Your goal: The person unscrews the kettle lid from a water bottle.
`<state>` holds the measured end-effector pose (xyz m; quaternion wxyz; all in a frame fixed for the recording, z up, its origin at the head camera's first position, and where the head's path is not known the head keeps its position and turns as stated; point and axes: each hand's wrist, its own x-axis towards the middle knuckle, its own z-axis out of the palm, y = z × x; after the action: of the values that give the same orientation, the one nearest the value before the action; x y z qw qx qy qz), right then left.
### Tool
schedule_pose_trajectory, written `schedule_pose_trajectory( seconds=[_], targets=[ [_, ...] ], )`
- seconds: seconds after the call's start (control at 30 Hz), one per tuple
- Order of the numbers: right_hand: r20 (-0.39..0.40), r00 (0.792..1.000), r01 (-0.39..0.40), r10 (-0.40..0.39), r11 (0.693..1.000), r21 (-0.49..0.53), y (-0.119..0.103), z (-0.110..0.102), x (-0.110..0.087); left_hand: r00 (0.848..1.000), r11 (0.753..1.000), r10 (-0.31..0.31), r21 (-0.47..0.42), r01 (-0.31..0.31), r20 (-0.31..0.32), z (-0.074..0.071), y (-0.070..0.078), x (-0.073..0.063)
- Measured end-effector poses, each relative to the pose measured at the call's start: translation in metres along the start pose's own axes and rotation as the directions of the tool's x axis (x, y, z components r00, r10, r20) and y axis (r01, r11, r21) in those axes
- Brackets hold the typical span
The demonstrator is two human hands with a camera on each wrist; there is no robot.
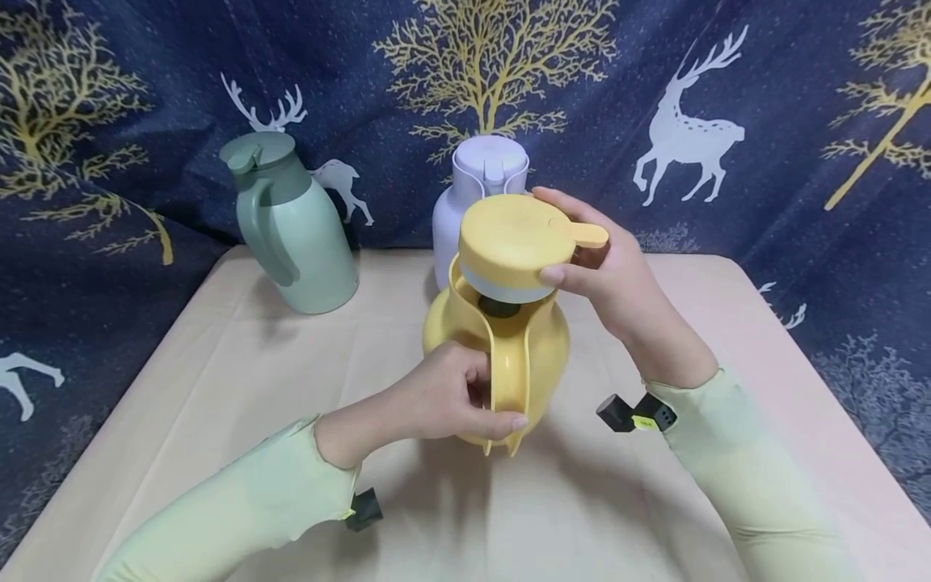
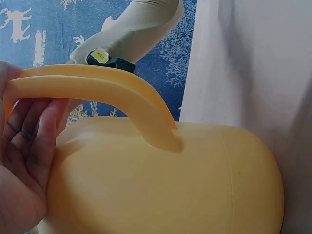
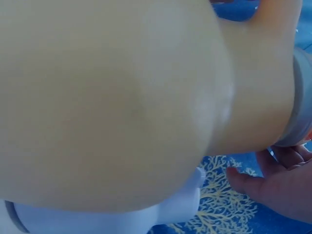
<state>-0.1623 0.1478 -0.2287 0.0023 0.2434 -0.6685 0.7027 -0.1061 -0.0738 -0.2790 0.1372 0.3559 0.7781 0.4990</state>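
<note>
A yellow thermos jug (image 1: pixel 547 347) stands at the middle of the table, its handle toward me. My left hand (image 1: pixel 454 396) grips that handle (image 2: pixel 97 83), fingers behind it and thumb across its front. Above the jug's mouth, my right hand (image 1: pixel 607 263) holds the yellow lid (image 1: pixel 516 234) by its side, thumb near and fingers on the far side. The lid is tilted, with a pale grey band (image 3: pixel 303 97) under its rim and its lever pointing right. A dark opening (image 1: pixel 499 307) shows in the jug's neck below it.
Behind the yellow jug stands a lilac jug (image 1: pixel 445 230), partly hidden by it. A green jug (image 1: pixel 305 242) is at the back left of the cloth-covered table (image 1: pixel 291 364). A dark blue curtain with deer and trees (image 1: pixel 582 121) hangs behind.
</note>
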Motion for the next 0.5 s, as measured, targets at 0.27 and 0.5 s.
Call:
schedule_pose_trajectory(
  seconds=[0.27, 0.5],
  targets=[
    [-0.010, 0.997, 0.074, -0.073, 0.993, 0.089, -0.011, -0.005, -0.006, 1.000, 1.000, 0.011, 0.012, -0.011, -0.006, -0.001, 0.001, -0.001],
    [0.029, 0.988, 0.144, -0.153, 0.967, 0.211, -0.017, -0.029, -0.021, 1.000, 1.000, -0.022, 0.008, 0.022, 0.004, -0.001, 0.002, 0.000]
  ],
)
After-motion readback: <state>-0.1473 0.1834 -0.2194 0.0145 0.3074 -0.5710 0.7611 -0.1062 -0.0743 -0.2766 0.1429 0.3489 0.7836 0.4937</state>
